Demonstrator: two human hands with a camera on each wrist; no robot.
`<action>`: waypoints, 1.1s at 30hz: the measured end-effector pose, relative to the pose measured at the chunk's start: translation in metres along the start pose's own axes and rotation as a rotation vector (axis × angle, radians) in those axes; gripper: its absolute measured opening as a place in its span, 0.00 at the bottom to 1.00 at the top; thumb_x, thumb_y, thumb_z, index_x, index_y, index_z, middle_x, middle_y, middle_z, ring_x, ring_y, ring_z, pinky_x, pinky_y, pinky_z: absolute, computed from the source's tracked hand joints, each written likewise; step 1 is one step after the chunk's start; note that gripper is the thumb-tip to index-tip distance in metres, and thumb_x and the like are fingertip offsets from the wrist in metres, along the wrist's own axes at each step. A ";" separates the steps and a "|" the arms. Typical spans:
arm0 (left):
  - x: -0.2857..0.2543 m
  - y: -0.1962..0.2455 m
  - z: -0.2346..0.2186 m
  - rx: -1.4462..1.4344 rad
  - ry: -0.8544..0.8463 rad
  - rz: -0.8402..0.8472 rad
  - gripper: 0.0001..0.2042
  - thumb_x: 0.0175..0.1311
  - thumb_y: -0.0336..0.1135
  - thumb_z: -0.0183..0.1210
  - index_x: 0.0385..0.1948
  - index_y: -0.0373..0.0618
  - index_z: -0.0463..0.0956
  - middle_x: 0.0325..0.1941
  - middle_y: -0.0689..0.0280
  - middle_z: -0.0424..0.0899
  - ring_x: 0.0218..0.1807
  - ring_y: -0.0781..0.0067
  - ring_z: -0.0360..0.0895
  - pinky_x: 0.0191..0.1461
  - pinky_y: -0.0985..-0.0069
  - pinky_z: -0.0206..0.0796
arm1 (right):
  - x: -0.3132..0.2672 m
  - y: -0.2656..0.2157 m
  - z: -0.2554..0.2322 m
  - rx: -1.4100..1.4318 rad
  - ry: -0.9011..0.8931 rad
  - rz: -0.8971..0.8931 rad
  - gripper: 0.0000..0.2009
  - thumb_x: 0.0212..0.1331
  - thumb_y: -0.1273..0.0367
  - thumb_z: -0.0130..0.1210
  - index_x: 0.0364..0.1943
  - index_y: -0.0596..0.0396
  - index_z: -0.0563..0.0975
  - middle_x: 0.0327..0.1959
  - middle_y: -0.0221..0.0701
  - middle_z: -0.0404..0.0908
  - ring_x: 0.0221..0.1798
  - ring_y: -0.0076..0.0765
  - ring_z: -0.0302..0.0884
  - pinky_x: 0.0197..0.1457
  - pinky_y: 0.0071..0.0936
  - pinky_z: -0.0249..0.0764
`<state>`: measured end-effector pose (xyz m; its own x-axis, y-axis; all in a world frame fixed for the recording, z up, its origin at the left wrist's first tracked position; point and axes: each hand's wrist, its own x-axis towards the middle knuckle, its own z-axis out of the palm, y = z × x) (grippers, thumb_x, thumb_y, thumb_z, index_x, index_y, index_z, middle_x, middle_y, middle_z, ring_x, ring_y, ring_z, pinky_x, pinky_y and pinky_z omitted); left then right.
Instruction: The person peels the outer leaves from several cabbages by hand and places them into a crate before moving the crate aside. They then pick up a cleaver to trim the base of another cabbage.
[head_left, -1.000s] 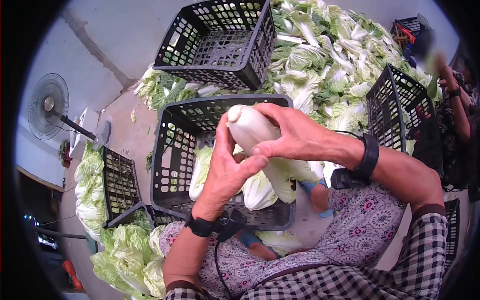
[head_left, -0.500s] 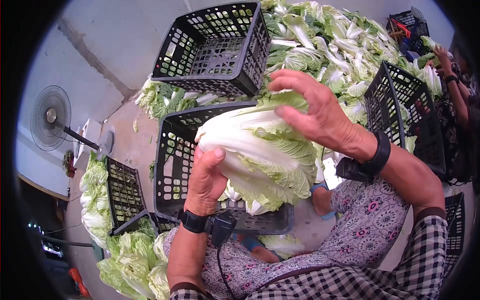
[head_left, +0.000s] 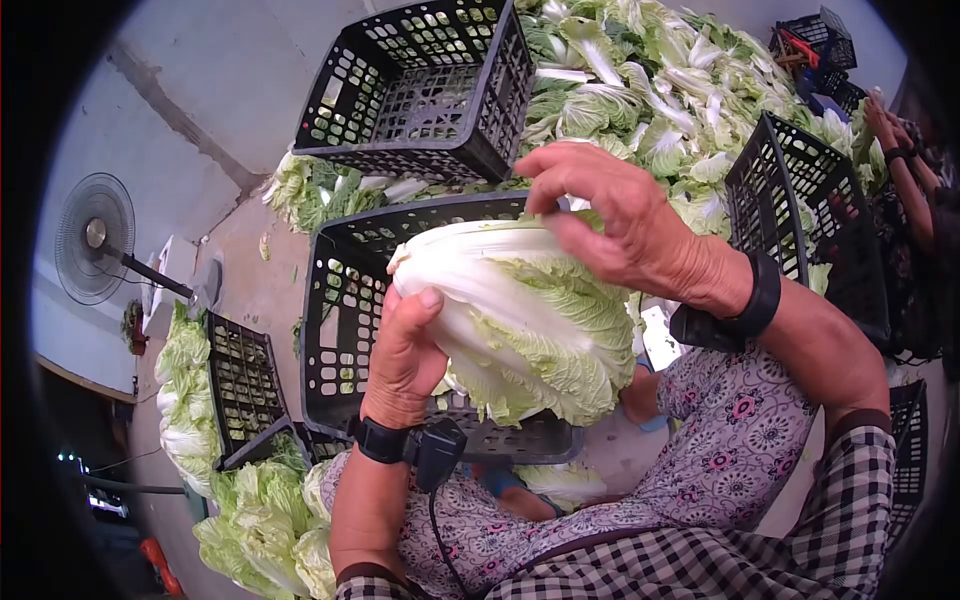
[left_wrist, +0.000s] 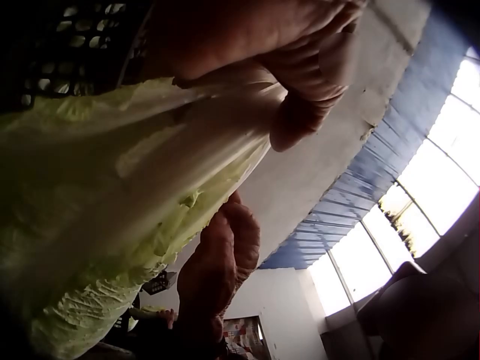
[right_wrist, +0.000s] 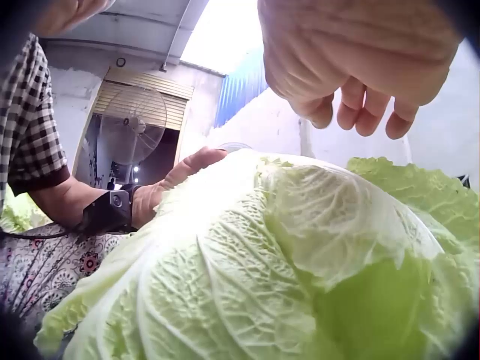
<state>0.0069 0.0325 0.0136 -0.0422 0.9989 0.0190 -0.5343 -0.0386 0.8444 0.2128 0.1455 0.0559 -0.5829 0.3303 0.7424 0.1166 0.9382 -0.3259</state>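
Note:
A large napa cabbage (head_left: 520, 310) lies on its side over a black crate (head_left: 330, 330), its white stem end to the left. My left hand (head_left: 403, 350) holds it near the stem end, thumb on the white ribs and the other fingers hidden beneath. Above the cabbage's upper edge is my right hand (head_left: 625, 220), fingers bent and spread apart. In the right wrist view, that hand (right_wrist: 360, 67) hovers over the leafy head (right_wrist: 247, 262) with a visible gap. The left wrist view shows the cabbage (left_wrist: 135, 195) close up in dim light.
Behind is another black crate (head_left: 430, 100), beside a large heap of cabbage leaves (head_left: 660, 110). More crates stand at the right (head_left: 800, 210) and left (head_left: 245, 390), with cabbages (head_left: 265, 530) at the lower left. A fan (head_left: 95, 235) stands far left; another person's arm (head_left: 910, 195) shows at right.
The cabbage was first gripped in both hands with its stem end up; it turned onto its side, stem end left. My right hand let go and lifted off; lately its fingers bent more.

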 end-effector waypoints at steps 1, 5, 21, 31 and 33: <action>0.000 0.000 0.001 0.003 -0.005 -0.001 0.31 0.50 0.36 0.59 0.57 0.35 0.59 0.55 0.56 0.71 0.57 0.62 0.69 0.63 0.66 0.58 | 0.002 -0.007 0.004 0.009 0.004 -0.061 0.07 0.45 0.76 0.52 0.30 0.55 0.72 0.37 0.38 0.75 0.48 0.43 0.72 0.52 0.36 0.69; 0.000 0.002 0.009 0.015 -0.044 -0.014 0.30 0.49 0.36 0.60 0.56 0.37 0.60 0.53 0.58 0.72 0.55 0.65 0.71 0.61 0.68 0.61 | -0.002 -0.006 0.014 -0.090 -0.141 -0.169 0.06 0.45 0.76 0.52 0.29 0.54 0.72 0.34 0.34 0.74 0.43 0.40 0.72 0.46 0.38 0.69; -0.001 -0.002 0.012 0.081 0.059 0.052 0.35 0.46 0.48 0.66 0.54 0.39 0.63 0.50 0.61 0.74 0.51 0.69 0.73 0.56 0.70 0.65 | 0.001 -0.018 -0.002 0.498 -0.624 0.501 0.26 0.49 0.62 0.58 0.52 0.61 0.67 0.41 0.44 0.77 0.44 0.43 0.76 0.49 0.32 0.72; 0.000 -0.006 0.007 0.149 -0.105 -0.005 0.38 0.52 0.50 0.64 0.61 0.42 0.55 0.58 0.60 0.68 0.58 0.65 0.68 0.61 0.66 0.63 | 0.001 -0.016 0.003 0.442 -0.431 0.328 0.40 0.49 0.50 0.60 0.62 0.59 0.58 0.55 0.41 0.67 0.58 0.37 0.66 0.61 0.31 0.63; -0.003 -0.007 0.015 0.190 -0.068 0.009 0.37 0.53 0.49 0.63 0.60 0.41 0.56 0.57 0.59 0.68 0.58 0.64 0.68 0.61 0.65 0.63 | 0.013 -0.013 -0.001 0.621 -0.490 0.454 0.47 0.45 0.48 0.61 0.64 0.59 0.52 0.60 0.46 0.63 0.63 0.42 0.61 0.64 0.33 0.59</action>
<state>0.0235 0.0298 0.0159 0.0146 0.9982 0.0574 -0.3650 -0.0481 0.9298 0.2045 0.1373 0.0700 -0.8795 0.4405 0.1802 0.0473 0.4576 -0.8879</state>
